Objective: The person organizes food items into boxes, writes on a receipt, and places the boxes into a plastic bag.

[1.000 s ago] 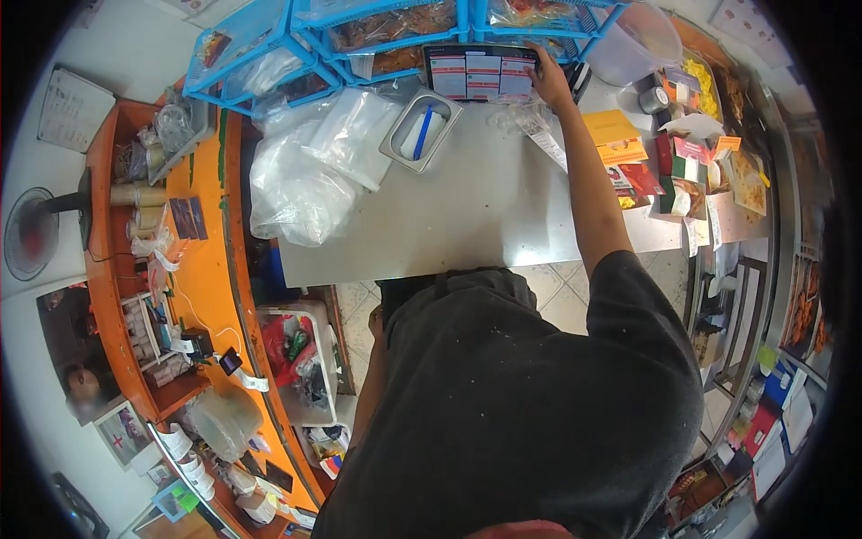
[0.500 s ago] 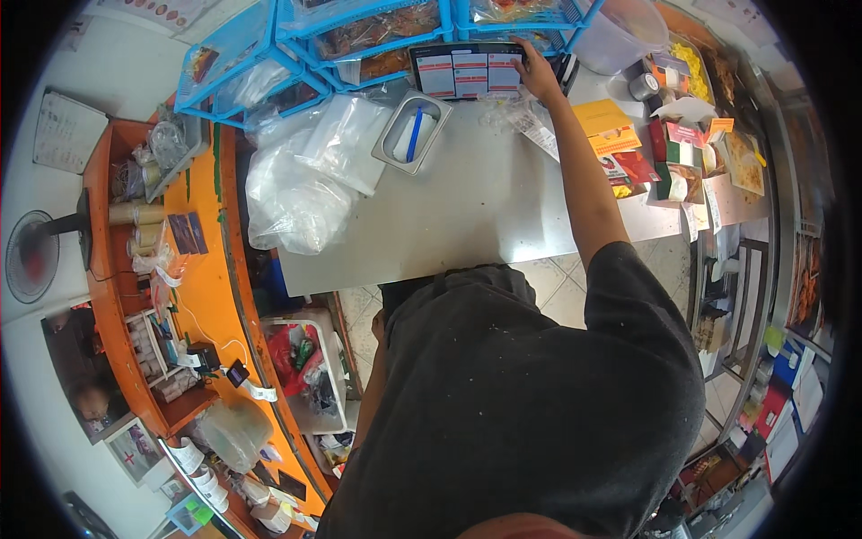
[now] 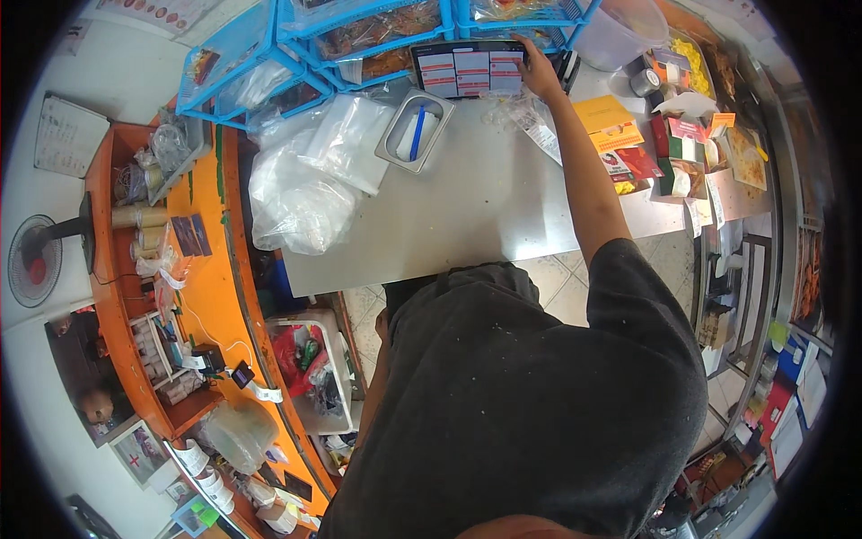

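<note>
My right arm reaches across the steel table to a tablet with a lit screen of red and white panels, propped against the blue baskets. At the tablet's upper right corner, my right hand is closed on its edge, the thumb side by the screen. My left hand hangs low beside my body, below the table's front edge; the dark shirt hides most of it and its fingers cannot be made out. A small metal tray with a blue pen-like stick lies left of the tablet.
Clear plastic bags are heaped on the table's left side. Blue baskets of packed food line the back. Opened food boxes and yellow-orange packets stand at the right. An orange counter runs along the left, beside a bin.
My right hand stays at the tablet's corner with only a slight shift of its fingers. The whole view has moved a little; the other things lie as before.
</note>
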`<action>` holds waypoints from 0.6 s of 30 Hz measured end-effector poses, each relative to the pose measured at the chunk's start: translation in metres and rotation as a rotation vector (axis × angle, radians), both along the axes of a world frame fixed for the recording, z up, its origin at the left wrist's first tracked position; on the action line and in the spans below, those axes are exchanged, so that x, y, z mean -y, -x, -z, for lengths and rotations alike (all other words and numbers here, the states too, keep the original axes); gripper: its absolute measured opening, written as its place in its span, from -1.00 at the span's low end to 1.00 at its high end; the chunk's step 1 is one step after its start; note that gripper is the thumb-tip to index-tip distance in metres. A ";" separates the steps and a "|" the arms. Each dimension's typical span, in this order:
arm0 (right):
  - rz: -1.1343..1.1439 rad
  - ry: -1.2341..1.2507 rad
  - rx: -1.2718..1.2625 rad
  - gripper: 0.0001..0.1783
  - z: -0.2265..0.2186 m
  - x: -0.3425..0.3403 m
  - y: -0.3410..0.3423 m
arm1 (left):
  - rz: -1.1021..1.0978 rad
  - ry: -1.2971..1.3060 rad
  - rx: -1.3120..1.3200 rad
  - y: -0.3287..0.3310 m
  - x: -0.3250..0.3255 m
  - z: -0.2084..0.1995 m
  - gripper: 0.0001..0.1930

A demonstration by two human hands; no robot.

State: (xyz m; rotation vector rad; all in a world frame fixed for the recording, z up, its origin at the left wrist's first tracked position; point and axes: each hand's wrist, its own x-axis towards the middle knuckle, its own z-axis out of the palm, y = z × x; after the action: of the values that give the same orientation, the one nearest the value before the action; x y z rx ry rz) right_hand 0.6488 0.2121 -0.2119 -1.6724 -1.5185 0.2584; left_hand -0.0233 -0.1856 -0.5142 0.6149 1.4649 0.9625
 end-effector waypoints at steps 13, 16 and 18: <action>-0.012 -0.009 -0.004 -0.31 0.006 -0.006 -0.002 | 0.034 0.062 -0.108 0.004 -0.004 -0.019 -0.62; -0.008 0.002 0.005 -0.31 0.004 -0.004 0.001 | 0.037 0.068 -0.118 0.005 -0.004 -0.020 -0.62; -0.006 0.009 0.018 -0.30 0.002 -0.003 0.001 | 0.044 0.067 -0.124 0.005 -0.005 -0.020 -0.62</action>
State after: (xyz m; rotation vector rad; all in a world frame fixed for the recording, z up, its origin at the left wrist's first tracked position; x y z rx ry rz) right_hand 0.6483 0.2153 -0.2142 -1.6818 -1.5375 0.2541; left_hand -0.0282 -0.1805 -0.4940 0.6646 1.5807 0.8505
